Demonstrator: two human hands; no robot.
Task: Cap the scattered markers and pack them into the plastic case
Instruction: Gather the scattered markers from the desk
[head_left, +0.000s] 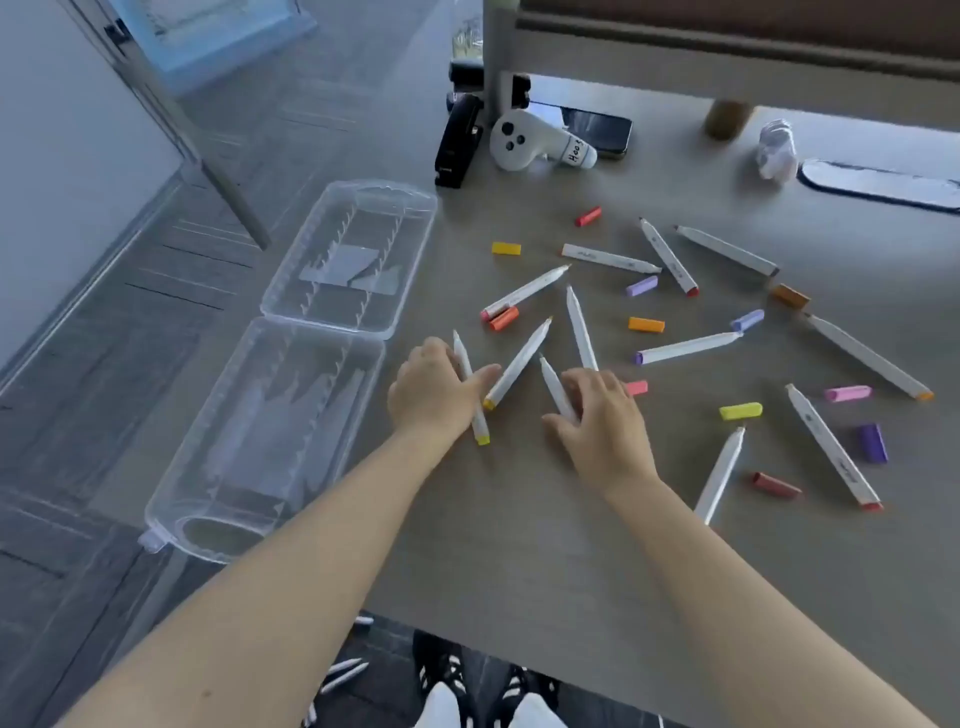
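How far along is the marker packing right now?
Barely begun. Done: only the plastic case lies open at the table's edge, with no markers inside. In hand: the left hand and right hand each rest on an uncapped marker. Left: capping every marker with the loose caps, then packing.

Both hands lie on the table (519, 545) among uncapped markers and loose caps: left hand (434, 387) on a yellow-ended marker (475, 410), right hand (602, 421) on another marker (551, 387); the clear case (291, 364) lies open at the left edge
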